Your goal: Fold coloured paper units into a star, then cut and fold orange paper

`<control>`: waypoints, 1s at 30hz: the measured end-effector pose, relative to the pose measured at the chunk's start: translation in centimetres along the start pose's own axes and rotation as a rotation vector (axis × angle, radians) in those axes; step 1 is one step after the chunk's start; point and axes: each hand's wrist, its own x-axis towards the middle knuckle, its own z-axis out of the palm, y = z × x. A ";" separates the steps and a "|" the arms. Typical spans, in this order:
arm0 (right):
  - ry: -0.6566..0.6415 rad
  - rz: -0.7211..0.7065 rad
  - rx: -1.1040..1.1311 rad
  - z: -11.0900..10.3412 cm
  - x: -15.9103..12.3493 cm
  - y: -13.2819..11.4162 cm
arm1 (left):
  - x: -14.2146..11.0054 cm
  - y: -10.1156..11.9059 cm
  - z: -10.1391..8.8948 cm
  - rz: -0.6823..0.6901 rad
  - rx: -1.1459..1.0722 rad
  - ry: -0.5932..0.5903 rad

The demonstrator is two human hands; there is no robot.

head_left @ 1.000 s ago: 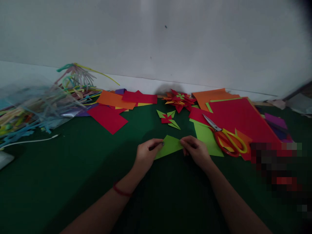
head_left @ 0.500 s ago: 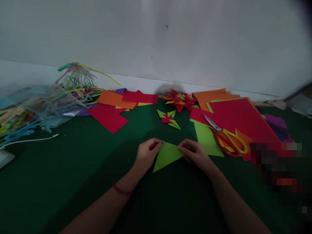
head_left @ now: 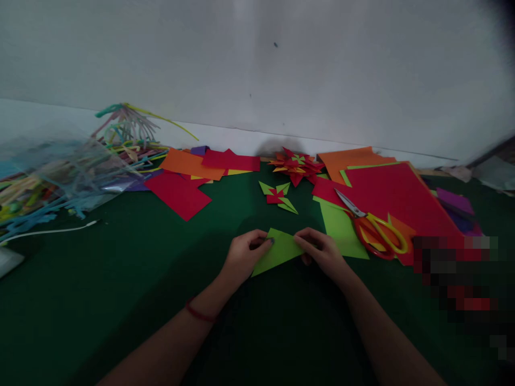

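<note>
A light green sheet of paper [head_left: 279,249] is pinched between both hands above the green tabletop. My left hand [head_left: 246,254] grips its left side between thumb and fingers, and a corner of the paper points down toward me beside the palm. On the right edge, the thumb and fingertips of my right hand [head_left: 319,247] close on the same sheet. Just beyond the hands lies a folded paper piece [head_left: 276,196] with green points and a red middle. Farther back sits a layered paper flower [head_left: 296,165] in red and orange with a green centre.
Scissors [head_left: 372,228] with red and yellow handles rest on stacked red [head_left: 396,193] and green sheets [head_left: 341,228] at right. Red [head_left: 179,194] and orange papers [head_left: 193,163] lie at back left. Farther left are a plastic bag of pipe cleaners [head_left: 60,171] and a white cable [head_left: 52,231].
The green paper tilted so more of its face showed half a second ago, then tipped back. Both hands keep hold of it, shifting only slightly.
</note>
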 end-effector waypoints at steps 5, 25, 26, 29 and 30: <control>-0.036 0.036 -0.003 0.0 0.0 -0.3 | 0.0 -0.1 0.0 0.002 -0.046 -0.014; -0.033 0.008 -0.032 -0.1 0.0 -0.3 | 0.1 0.0 -0.3 -0.027 -0.102 0.001; -0.029 0.003 -0.041 -0.1 0.0 -0.3 | 0.1 0.1 -0.2 -0.033 -0.092 0.002; -0.034 -0.006 -0.054 -0.1 0.1 -0.2 | 0.0 0.2 -0.1 -0.039 -0.064 0.002; -0.034 -0.008 -0.055 -0.1 0.1 -0.2 | 0.1 0.1 -0.1 -0.035 -0.055 0.003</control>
